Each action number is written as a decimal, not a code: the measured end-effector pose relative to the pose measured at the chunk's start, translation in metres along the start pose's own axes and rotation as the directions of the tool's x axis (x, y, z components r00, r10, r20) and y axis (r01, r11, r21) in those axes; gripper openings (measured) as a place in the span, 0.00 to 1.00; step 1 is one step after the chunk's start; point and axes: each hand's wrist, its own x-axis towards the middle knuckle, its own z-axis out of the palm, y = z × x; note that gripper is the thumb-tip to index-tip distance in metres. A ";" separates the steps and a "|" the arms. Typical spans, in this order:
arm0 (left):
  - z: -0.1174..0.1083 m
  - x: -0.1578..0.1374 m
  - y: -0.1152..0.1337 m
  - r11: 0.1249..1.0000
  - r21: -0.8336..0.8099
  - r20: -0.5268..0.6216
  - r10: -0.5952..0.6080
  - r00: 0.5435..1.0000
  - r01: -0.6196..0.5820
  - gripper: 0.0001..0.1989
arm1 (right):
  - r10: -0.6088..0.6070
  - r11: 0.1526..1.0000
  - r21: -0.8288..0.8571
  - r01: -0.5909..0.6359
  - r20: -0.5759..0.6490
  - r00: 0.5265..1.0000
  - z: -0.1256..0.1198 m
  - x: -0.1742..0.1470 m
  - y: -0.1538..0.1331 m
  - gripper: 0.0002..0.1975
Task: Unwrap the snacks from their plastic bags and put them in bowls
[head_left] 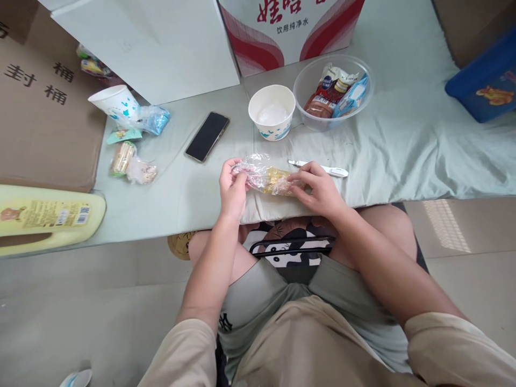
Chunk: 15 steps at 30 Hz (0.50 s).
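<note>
A crinkled clear plastic wrapper with yellow and pink print lies between my hands at the front of the table. My left hand pinches its left end between thumb and fingers. At the other end, the fingers of my right hand close on a bunched, pale part of the wrapper; what is inside it I cannot make out. Just behind my right hand lies a white utility knife. Beyond the wrapper stands a white paper bowl with a blue print.
A clear plastic bowl holds packaged snacks. A phone lies left of the paper bowl. Further left are a tilted paper cup, small packets and a yellow jug. Cartons stand behind; a blue container is right.
</note>
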 end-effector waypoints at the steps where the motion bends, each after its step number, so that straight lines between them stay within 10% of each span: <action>1: 0.000 0.001 0.001 1.000 0.003 -0.011 -0.001 1.000 0.001 0.15 | 0.001 1.000 0.011 -0.001 -0.009 1.000 0.000 0.000 0.000 0.08; 15: -0.032 0.020 -0.001 0.906 0.397 0.002 0.159 0.987 -0.146 0.22 | 0.222 0.975 0.061 -0.213 -0.282 0.933 -0.022 0.005 0.016 0.15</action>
